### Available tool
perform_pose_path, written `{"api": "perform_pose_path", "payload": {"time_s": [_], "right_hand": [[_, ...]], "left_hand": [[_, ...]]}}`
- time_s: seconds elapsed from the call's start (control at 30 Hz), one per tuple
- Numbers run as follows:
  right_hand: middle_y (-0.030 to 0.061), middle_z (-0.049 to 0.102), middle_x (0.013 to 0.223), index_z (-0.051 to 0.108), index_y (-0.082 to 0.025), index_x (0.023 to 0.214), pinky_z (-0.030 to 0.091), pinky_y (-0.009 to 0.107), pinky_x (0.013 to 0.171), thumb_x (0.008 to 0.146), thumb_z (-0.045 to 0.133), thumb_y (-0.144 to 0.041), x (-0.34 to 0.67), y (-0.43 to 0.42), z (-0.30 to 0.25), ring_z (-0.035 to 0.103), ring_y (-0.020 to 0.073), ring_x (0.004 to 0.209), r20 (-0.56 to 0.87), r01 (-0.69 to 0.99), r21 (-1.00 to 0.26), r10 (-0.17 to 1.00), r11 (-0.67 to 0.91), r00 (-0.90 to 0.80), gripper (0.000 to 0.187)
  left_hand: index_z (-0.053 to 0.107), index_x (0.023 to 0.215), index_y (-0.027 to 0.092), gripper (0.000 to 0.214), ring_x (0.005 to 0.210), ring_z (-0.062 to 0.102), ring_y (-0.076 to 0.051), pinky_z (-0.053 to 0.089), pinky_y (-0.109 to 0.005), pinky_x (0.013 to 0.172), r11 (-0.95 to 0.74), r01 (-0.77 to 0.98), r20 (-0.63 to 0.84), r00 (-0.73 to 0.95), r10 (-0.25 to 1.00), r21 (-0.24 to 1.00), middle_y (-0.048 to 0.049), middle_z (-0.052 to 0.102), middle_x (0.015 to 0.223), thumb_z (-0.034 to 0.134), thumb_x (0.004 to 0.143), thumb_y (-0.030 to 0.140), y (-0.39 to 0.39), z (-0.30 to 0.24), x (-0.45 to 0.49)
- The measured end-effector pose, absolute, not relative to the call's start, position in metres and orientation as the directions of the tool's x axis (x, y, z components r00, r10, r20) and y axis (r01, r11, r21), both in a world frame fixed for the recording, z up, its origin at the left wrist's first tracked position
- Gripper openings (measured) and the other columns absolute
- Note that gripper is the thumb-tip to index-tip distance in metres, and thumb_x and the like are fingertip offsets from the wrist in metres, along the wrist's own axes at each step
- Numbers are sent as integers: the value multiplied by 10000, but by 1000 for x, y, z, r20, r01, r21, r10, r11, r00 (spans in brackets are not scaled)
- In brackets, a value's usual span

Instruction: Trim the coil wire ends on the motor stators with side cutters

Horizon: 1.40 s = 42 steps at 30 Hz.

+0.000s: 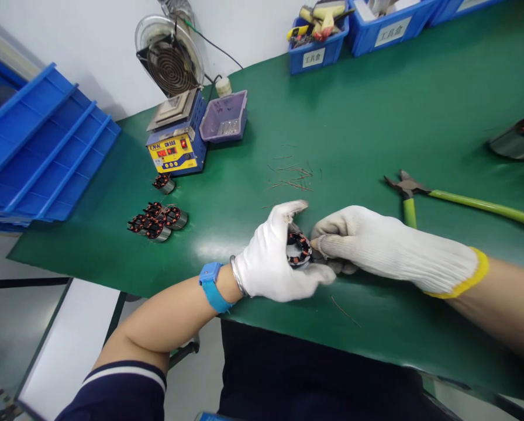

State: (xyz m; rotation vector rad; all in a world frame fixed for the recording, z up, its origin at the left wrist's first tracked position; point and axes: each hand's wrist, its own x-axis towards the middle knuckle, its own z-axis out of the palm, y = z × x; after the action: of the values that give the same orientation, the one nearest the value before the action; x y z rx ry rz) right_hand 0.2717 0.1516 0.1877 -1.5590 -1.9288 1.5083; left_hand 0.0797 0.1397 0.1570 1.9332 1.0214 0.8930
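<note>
This is a workshop, most likely an assembly spot for electrical parts. A long green-topped bench (354,111) runs along a plain white wall (248,26). Toward the far left sits a blue bench unit (176,153) with a yellow control panel, red digital readouts and a metal top plate; behind it stands a round fan (171,67) with a coiled guard. Copper-wound cores (159,229) are grouped on the left, thin wire scraps (295,178) litter the middle, and green-handled cutters (407,186) lie at right. Labelled blue bins (317,58), one full of tools, line the far edge, and ribbed blue crates (47,140) lean at far left.
</note>
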Motion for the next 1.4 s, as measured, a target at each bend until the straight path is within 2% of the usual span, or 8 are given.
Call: {"api": "perform_pose_path", "payload": {"time_s": [0.33,0.5,0.67,0.73,0.83,0.93,1.2,1.4], "right_hand": [[52,656,579,657,-186,641,441,259,465,714,649,-475,283,144,199,559,156,490,-319,404,-902,866,-153,-385,298],[55,649,575,670,-170,639,421,227,417,668,740,-442,280,142,203,516,118,447,-335,179,-941,860,-286,-385,283],[10,558,476,626,-200,594,358,245,352,622,740,-483,279,136,205,447,122,368,-262,64,-963,862,-260,-434,306],[17,558,480,607,-213,566,354,255,372,658,667,-492,281,133,207,462,135,393,-231,187,-969,872,-164,-432,300],[21,532,481,541,-228,493,337,263,409,706,542,-478,284,130,210,454,135,433,-113,424,-902,910,74,-399,329],[14,506,483,536,-228,505,319,267,423,725,502,-479,286,130,209,425,128,445,-52,527,-833,925,168,-376,336],[23,559,498,599,-219,596,355,283,408,656,595,-513,280,132,207,463,151,420,-278,295,-940,887,-172,-369,300],[18,548,517,582,-213,558,324,267,436,699,555,-456,281,128,202,468,143,478,-161,520,-850,902,78,-400,282]], "left_hand": [[583,1229,155,566,515,665,-169,423,-224,366,344,280,-437,692,575,896,-88,712,878,633,883,600,170,188,55],[548,1273,235,473,905,751,-236,634,-346,664,-214,132,90,614,784,968,-153,629,1334,705,855,392,152,193,61],[519,742,212,242,1074,701,-237,624,-413,902,-929,57,760,557,334,367,-70,616,1359,721,857,279,141,192,56],[486,715,206,300,1051,706,-211,630,-374,881,-887,108,812,365,456,449,-47,656,1276,683,909,320,142,190,56],[575,811,212,480,834,746,-198,643,-307,639,-289,78,247,340,908,954,-75,715,1085,435,1008,626,150,191,60],[629,950,176,662,568,706,-214,565,-294,424,350,241,-410,714,568,905,-94,717,846,345,949,774,157,196,63],[598,740,222,283,1175,667,-301,583,-492,991,-590,54,493,493,717,805,-74,686,1228,706,912,418,135,205,55],[655,1059,219,319,903,739,-242,635,-357,800,-353,332,45,669,742,875,-40,740,999,785,816,380,142,199,63]]}}
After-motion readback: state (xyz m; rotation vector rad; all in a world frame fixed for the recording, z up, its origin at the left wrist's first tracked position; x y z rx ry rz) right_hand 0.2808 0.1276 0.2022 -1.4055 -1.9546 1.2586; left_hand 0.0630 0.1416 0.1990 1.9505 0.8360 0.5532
